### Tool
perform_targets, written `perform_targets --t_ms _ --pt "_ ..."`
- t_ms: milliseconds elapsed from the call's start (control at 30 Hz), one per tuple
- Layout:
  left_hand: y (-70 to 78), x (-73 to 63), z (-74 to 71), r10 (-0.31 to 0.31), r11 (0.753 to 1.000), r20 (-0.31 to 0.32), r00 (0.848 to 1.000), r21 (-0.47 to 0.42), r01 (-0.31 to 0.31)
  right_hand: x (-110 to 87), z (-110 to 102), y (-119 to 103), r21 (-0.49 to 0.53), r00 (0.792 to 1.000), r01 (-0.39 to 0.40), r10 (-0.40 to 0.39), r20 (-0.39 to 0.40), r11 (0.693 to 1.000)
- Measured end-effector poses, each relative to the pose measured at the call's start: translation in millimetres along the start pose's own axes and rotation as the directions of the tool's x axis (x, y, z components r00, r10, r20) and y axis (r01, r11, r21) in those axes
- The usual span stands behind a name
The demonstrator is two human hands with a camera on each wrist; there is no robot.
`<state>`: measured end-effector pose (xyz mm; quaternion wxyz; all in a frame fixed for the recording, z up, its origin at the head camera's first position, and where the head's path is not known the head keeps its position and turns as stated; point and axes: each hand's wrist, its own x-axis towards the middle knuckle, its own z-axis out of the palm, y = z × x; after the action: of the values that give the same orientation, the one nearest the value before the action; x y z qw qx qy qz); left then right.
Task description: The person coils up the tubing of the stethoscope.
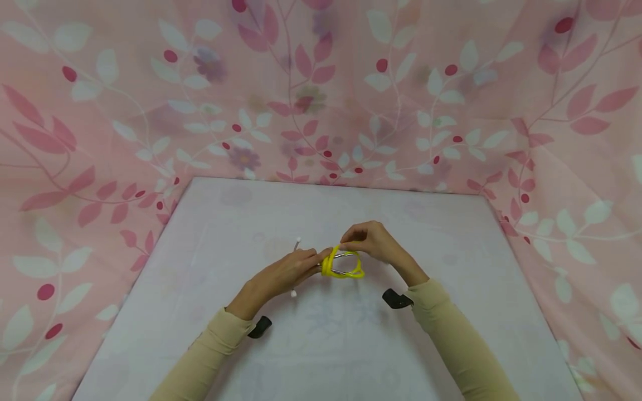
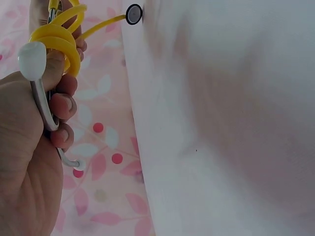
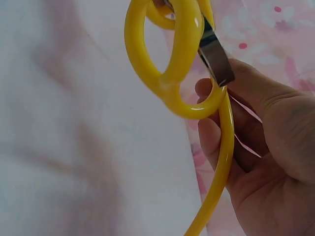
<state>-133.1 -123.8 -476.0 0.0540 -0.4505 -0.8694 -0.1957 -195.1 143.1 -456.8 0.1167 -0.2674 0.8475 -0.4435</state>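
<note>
A stethoscope with yellow tubing (image 1: 327, 268) is held above the table by both hands. My left hand (image 1: 286, 272) grips its metal ear tubes (image 2: 43, 105), fingers curled round them; a white ear tip (image 2: 32, 61) sticks out on each side. The tubing is wound in loops just ahead of the left fingers. My right hand (image 1: 375, 243) pinches the tubing at the far end of the loop, beside a shiny metal strip (image 3: 215, 60). A length of tubing (image 3: 222, 152) passes down by the right palm. In the left wrist view the round chest piece (image 2: 134, 14) hangs at a tube's end.
A white-covered table (image 1: 311, 345) lies under the hands. Pink floral cloth (image 1: 321, 100) rises behind it and along both sides. Dark wrist-worn pieces (image 1: 397, 299) jut out at both cuffs.
</note>
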Motion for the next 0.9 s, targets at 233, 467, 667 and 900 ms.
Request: perform_targets --t_ms 233,467,667,900 --pt "-1.3 3.8 -0.3 0.017 0.997 -0.006 1.0 -0.072 -0.017 1.3 -2 6 0.073 0.999 -0.021 0.018 0.041 0.997" --pt "-3.9 8.9 -4.0 -0.004 0.986 -0.019 1.0 -0.164 0.001 2.9 3 26 0.202 0.998 -0.013 0.001 0.059 0.979" --pt "-8.6 12.3 -8.2 -0.063 0.962 -0.051 0.997 -0.269 0.047 -1.6 17 45 0.226 1.0 -0.018 0.012 0.028 0.974" --pt "-23.0 14.2 -2.7 -0.111 0.933 -0.074 0.991 -0.352 0.078 -16.6 35 45 -0.11 0.997 0.038 -0.044 -0.056 0.993"
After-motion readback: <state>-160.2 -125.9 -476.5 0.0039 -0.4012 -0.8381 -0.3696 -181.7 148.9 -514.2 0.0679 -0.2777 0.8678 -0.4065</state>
